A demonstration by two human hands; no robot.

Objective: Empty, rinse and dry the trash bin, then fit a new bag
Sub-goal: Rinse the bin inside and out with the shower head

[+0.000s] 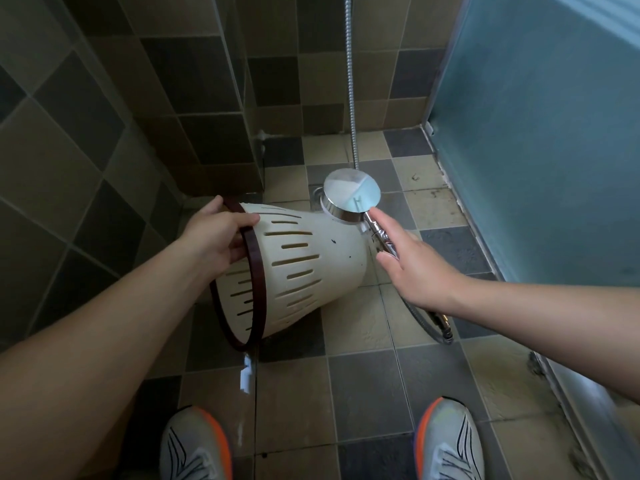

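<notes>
A cream plastic trash bin (304, 258) with slotted sides and a dark brown rim ring is tipped on its side above the tiled floor, its mouth toward me and its base pointing away. My left hand (214, 237) grips the rim at its upper left, fingers curled over the brown ring. A chrome shower head (349, 195) hovers over the bin's base, face down. My right hand (412, 261) holds its handle, index finger stretched along the handle toward the head. No bag is visible in the bin.
The metal shower hose (351, 98) hangs down the tiled back wall and loops under my right wrist. A floor drain (317, 192) lies behind the bin. A frosted glass panel (536, 150) closes the right side. The floor tiles look wet near my two sneakers (450, 441).
</notes>
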